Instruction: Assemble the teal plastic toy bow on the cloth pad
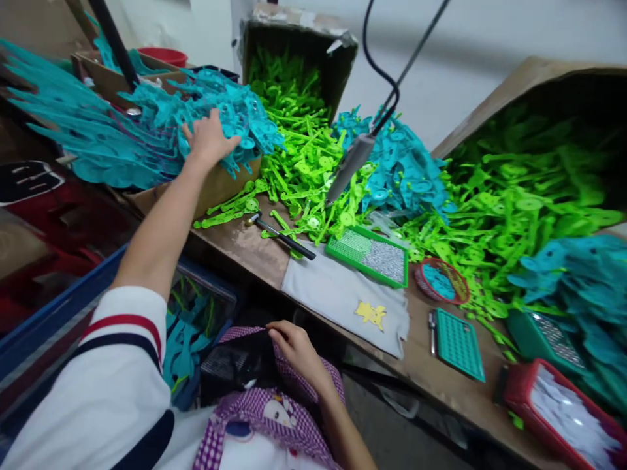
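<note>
My left hand (209, 138) reaches out over a heap of teal plastic pieces (245, 108) in a cardboard box, its fingers spread against them; no piece is clearly gripped. Down at my lap, my right hand (298, 351) has its fingers curled together beside a black mesh piece (238, 365) and my purple checked apron (281, 411). What sits between those fingertips, if anything, cannot be made out. Bright green plastic pieces (313, 170) spill over the bench to the right of my left hand. A hammer (289, 238) lies at the bench's front edge.
A grey pen-shaped tool (350, 168) hangs on a cord over the bench. A green tray of small metal parts (369, 256) rests by a grey cloth (333, 287). Beyond are a red basket (460, 284), a teal tray (459, 343) and a red bin (524, 398).
</note>
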`<state>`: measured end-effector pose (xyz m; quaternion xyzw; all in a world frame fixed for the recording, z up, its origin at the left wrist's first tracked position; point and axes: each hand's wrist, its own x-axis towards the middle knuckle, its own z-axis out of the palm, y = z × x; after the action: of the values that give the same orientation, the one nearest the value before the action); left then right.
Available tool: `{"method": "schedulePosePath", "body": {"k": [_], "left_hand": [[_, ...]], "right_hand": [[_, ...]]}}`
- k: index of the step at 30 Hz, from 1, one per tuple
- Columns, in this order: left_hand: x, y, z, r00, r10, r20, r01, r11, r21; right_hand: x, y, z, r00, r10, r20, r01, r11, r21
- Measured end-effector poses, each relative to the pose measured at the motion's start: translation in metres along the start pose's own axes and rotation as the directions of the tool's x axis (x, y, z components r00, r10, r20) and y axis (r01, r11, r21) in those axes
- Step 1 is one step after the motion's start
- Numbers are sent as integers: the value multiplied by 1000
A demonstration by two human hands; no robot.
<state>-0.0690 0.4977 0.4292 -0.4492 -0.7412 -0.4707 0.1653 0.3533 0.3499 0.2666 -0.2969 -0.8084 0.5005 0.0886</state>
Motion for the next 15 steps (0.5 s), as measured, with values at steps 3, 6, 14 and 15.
{"method": "schedulePosePath", "body": {"k": [3,6,14,15], "left_hand": [[16,-12,15,992,-107,69,104,994,40],[8,-17,11,998,-57,6,57,993,-99],[-6,12,3,958,-103,-267,73,990,-120],[-6,18,0,952,-79,-295,47,992,-116]], "right_hand": [[-6,10,-9,997,26,-75,-28,999,-26],[-11,20,-15,994,51,-99,-55,998,-33],[2,24,-29,996,45,-74,-53,992,-111],[4,24,-28,996,46,-73,-55,990,-128]]}}
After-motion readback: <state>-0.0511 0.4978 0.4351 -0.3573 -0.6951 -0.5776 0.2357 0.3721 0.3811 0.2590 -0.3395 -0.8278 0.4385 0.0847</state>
